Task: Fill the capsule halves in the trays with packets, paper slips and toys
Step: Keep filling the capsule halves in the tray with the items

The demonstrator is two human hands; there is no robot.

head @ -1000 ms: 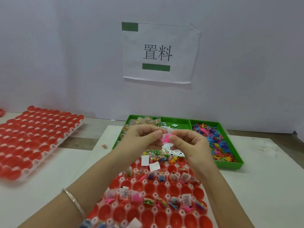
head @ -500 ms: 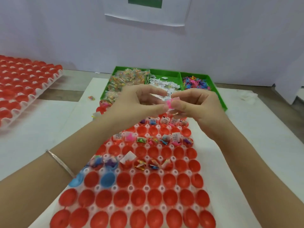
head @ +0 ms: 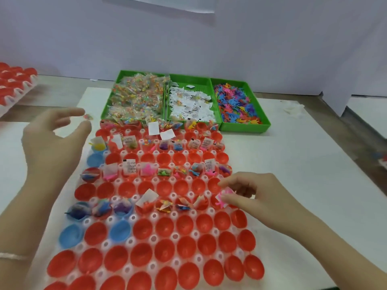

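Two hands work over the capsule tray (head: 153,216), whose long axis runs straight away from the person toward the green bin (head: 245,127) touching its far end. The right hand (head: 268,195) is at the tray's right edge, its fingers (head: 236,199) narrowed to a pinch on a pink toy (head: 224,197). The toy slants from the fingertips down and to the left, its lower end pointing into the last capsule half at the right of a filled row; blur hides its exact shape. The left hand (head: 52,141) hovers over the desk (head: 293,164) just left of the tray's far part, fingers spread wide and loose, holding nothing, tips pointing right toward the bin. A bracelet (head: 12,256) circles that wrist.

Filled rows alternate with bare red capsule halves (head: 165,227), and the nearest rows are all bare; a few halves on the left side are blue. The bin's three compartments lie side by side across the tray's axis: packets (head: 136,97) on the left, paper slips (head: 190,103) in the middle, toys (head: 236,105) on the right. One stray packet (head: 88,116) lies on the desk near the left fingertips. A second tray (head: 14,84) of red halves sits well apart at far left.
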